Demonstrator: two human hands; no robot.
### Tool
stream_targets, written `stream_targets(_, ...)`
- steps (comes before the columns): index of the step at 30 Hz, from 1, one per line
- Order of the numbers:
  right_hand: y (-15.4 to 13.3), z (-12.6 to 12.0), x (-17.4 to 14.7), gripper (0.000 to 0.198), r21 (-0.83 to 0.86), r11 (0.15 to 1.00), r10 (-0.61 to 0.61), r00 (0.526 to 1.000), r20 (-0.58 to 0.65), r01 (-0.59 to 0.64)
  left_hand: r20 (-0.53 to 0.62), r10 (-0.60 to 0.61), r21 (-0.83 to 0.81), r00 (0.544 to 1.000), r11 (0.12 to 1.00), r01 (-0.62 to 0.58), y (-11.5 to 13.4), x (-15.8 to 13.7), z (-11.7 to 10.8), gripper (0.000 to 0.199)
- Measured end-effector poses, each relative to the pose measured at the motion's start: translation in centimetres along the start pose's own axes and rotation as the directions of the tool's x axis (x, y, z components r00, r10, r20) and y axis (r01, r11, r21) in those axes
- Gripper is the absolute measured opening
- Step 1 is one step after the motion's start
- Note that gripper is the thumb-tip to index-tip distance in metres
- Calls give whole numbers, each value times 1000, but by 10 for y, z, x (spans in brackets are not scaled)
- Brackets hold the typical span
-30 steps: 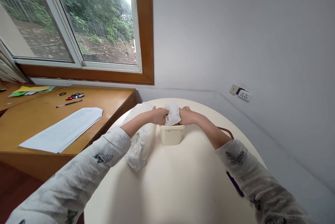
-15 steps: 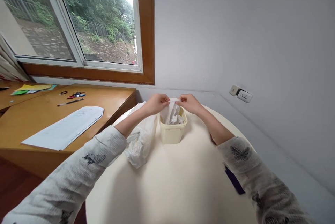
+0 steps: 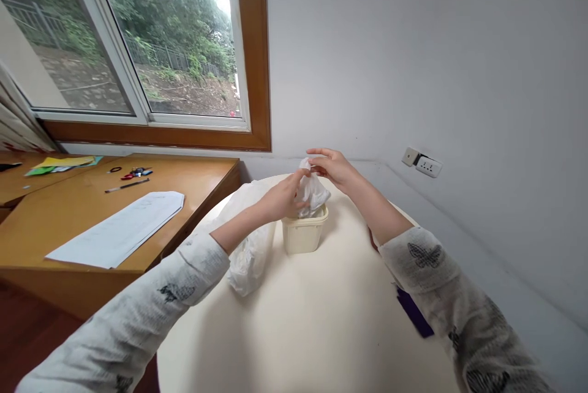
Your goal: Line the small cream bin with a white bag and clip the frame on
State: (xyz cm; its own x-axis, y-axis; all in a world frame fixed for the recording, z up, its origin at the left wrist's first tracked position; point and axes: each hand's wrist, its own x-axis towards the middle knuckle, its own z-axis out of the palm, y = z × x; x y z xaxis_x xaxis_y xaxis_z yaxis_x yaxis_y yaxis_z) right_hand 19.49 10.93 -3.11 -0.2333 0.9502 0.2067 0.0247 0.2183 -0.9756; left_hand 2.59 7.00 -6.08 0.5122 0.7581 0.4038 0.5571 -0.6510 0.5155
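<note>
The left grip [image 3: 282, 198] now wraps the white bag [image 3: 315, 193], gathered above the tub [image 3: 301, 237]; beside it, the right grip [image 3: 337, 169] has spread its fingers, its hold unclear.

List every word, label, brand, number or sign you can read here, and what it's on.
None can be read.
White paper sheets on the desk: faint marks, too blurred to read.
Cream tub and white plastic bag: no lettering visible.
Sleeves: dark butterfly prints, no words visible.
</note>
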Motion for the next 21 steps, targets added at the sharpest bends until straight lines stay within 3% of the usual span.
stream_targets(3,0,-6,-6,49,42,998,-50,997,63,48,-91,-35,46,995,998,39,-5,5,0,12)
stream_targets(5,1,-14,-13,59,19,995,-95,988,119,93,-152,-91,-24,984,996,88,-6,12,-8,11)
stream_targets(7,4,-22,-19,77,-59,992,-99,974,203,113,-204,-174,-203,963,970,132,-5,20,-19,13)
stream_targets(10,15,-27,-24,101,-237,963,-66,964,259,130,-241,-300,-504,923,851,145,2,27,-33,16)
stream_targets(12,24,-24,-23,89,-319,936,-74,968,239,150,-234,-353,-640,906,758,130,6,29,-38,19)
stream_targets(16,36,-17,-15,24,-281,958,-40,997,65,57,-172,-413,-789,894,601,125,5,26,-42,25)
stream_targets(21,20,-28,-4,15,-3,1000,-16,988,-155,16,-159,-455,-818,876,558,141,-13,21,-52,24)
